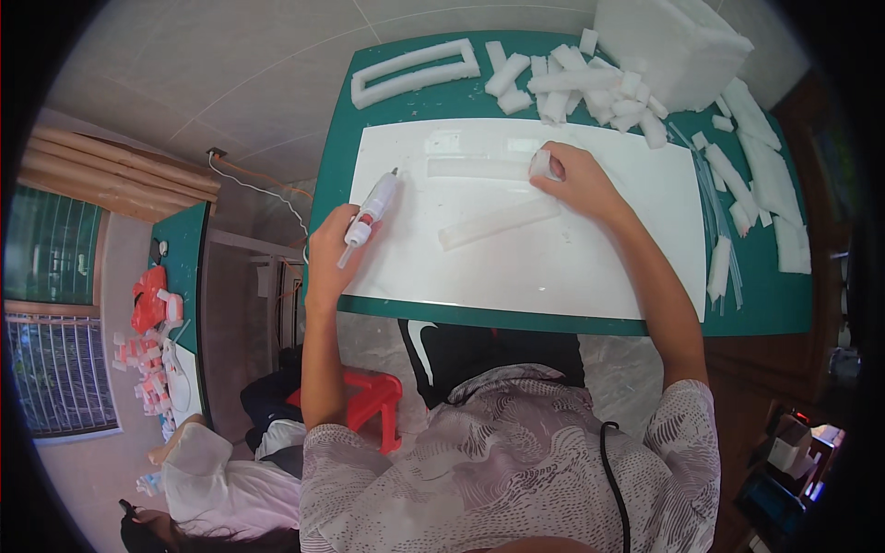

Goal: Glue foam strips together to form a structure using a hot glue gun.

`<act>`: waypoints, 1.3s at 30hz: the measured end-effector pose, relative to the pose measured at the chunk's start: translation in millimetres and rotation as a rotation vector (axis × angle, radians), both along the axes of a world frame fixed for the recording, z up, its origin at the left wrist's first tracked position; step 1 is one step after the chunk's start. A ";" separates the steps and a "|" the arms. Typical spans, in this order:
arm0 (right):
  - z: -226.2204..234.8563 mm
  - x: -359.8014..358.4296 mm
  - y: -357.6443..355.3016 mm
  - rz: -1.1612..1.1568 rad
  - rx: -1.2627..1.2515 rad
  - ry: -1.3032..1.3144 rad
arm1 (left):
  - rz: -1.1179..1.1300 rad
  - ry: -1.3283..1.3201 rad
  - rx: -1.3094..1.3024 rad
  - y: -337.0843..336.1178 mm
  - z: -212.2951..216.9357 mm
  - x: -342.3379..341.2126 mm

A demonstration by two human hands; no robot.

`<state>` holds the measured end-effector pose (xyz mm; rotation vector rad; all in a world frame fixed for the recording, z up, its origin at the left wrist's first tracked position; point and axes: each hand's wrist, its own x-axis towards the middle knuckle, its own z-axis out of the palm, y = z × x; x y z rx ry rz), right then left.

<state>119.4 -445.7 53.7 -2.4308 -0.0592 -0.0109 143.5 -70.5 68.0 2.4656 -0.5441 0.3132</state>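
My left hand is wrapped around a white hot glue gun, its dark tip pointing away from me and a clear glue stick poking out of its back. Between the thumb and fingers of my right hand is a small white foam block. That block is at the right end of a long foam strip lying flat; whether they are joined I cannot tell. Closer to me, a second foam strip lies at a slant. Both strips are on a glossy white board.
A rectangular foam frame lies at the far left of the green table. Heaped foam pieces and a big foam block are at the back. Clear glue sticks and foam slabs line the right. Another person is at lower left.
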 end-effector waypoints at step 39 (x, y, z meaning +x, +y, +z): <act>-13.5 0.4 -8.3 0.018 0.086 -0.089 | -0.396 0.133 0.115 -98.1 48.0 72.1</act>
